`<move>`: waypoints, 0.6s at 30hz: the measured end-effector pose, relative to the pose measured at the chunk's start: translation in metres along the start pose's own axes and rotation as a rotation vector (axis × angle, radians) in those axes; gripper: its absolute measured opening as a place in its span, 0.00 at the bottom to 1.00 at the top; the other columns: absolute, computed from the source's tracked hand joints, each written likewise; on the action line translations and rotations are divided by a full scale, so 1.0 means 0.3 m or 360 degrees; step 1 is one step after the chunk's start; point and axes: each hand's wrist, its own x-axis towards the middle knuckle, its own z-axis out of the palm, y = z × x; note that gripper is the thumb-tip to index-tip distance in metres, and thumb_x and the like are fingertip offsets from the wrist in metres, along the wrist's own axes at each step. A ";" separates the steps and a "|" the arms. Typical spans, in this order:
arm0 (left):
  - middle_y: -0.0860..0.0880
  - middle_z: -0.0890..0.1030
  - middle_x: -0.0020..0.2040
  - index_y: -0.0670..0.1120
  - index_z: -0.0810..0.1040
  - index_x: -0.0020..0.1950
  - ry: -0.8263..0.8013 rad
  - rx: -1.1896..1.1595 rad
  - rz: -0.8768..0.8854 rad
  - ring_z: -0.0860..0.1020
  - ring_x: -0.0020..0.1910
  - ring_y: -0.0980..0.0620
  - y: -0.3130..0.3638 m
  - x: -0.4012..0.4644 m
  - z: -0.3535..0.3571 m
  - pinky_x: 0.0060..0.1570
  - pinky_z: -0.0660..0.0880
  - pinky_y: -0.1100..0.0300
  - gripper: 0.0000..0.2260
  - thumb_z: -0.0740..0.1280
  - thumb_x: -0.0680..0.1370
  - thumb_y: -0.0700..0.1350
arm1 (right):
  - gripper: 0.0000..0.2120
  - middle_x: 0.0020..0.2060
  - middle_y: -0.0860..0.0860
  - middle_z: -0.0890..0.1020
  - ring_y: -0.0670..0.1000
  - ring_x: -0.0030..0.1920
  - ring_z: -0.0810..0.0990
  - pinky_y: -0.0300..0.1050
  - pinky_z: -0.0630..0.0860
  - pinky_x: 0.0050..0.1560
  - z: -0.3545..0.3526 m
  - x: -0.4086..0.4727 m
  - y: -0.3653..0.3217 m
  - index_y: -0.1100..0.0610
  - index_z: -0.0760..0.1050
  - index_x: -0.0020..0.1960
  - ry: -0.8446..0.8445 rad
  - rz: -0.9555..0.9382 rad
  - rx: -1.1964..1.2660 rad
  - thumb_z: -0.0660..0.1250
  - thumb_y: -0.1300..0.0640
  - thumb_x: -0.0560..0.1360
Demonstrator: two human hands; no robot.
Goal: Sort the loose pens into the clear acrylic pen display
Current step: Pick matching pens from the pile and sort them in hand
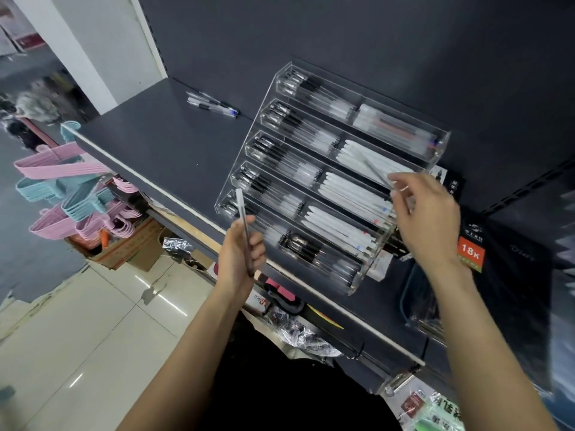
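The clear acrylic pen display [441, 141] stands tilted on a dark shelf [161, 150], with several stepped rows full of pens. My left hand [241, 253] grips one pen [242, 213] upright, just in front of the display's lower left corner. Over the right side of the display, my right hand [426, 219] pinches a thin clear pen [375, 169] that slants across the white pens of the third row. A small heap of loose pens [213, 104] lies on the shelf, behind and to the left of the display.
Pink and blue plastic hangers [67, 194] hang below the shelf's left end. Dark notebooks, one with an orange 18K label [470, 251], stand right of the display. Boxes and wrapped goods fill the lower shelf. A pale tiled floor [93, 337] lies at the lower left.
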 end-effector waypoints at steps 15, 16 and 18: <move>0.54 0.78 0.42 0.46 0.78 0.52 -0.0355 0.0210 0.0242 0.77 0.39 0.59 0.178 0.155 0.309 0.51 0.75 0.63 0.06 0.62 0.80 0.44 | 0.10 0.50 0.51 0.81 0.54 0.51 0.77 0.47 0.74 0.48 -0.005 0.383 0.136 0.52 0.80 0.55 -0.0218 0.0032 -0.0174 0.64 0.60 0.77; 0.53 0.78 0.42 0.46 0.78 0.52 -0.0374 0.0210 0.0223 0.77 0.40 0.59 0.177 0.163 0.317 0.51 0.76 0.63 0.06 0.63 0.80 0.44 | 0.09 0.49 0.50 0.81 0.52 0.50 0.78 0.47 0.75 0.50 -0.012 0.388 0.146 0.52 0.81 0.54 -0.0251 0.0051 -0.0078 0.65 0.60 0.77; 0.53 0.79 0.41 0.45 0.77 0.52 -0.0416 0.0185 0.0169 0.77 0.41 0.57 0.172 0.175 0.332 0.50 0.76 0.63 0.05 0.63 0.79 0.43 | 0.09 0.49 0.48 0.83 0.48 0.49 0.80 0.47 0.76 0.54 -0.027 0.398 0.158 0.52 0.81 0.53 -0.0274 0.0103 0.0132 0.67 0.60 0.76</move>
